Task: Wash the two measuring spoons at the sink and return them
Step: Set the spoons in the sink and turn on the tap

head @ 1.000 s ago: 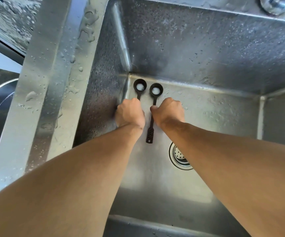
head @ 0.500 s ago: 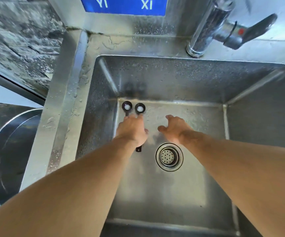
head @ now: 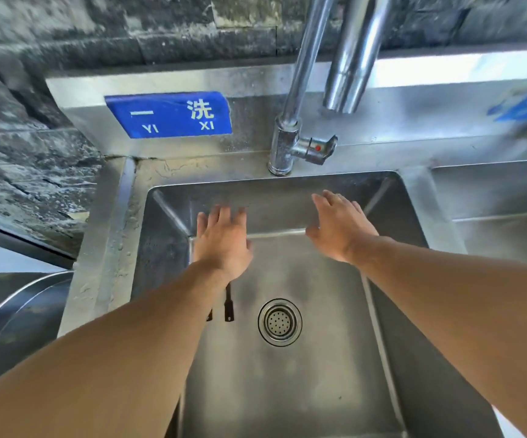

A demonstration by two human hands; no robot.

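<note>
Two black measuring spoons lie side by side on the sink floor, left of the drain. Only their handle ends show: the right spoon [head: 229, 306] and a small tip of the left spoon [head: 209, 315]; my left arm hides their bowls. My left hand [head: 222, 240] hovers above them with straight fingers and holds nothing. My right hand [head: 339, 227] is raised over the back of the basin, fingers spread, also holding nothing. The steel sink [head: 287, 184] is wet.
A chrome faucet [head: 287, 143] with a red-dotted lever [head: 317, 149] stands behind the basin, its spout [head: 347, 74] above. The drain strainer [head: 280, 322] sits mid-floor. A blue sign [head: 169, 115] is on the backsplash. A second basin [head: 508, 229] lies right, a round metal pot [head: 12, 317] left.
Both hands let go of the spoons and lifted up toward the back of the basin, fingers opening. The spoons stayed on the sink floor. The camera tilted up, revealing faucet and sign.
</note>
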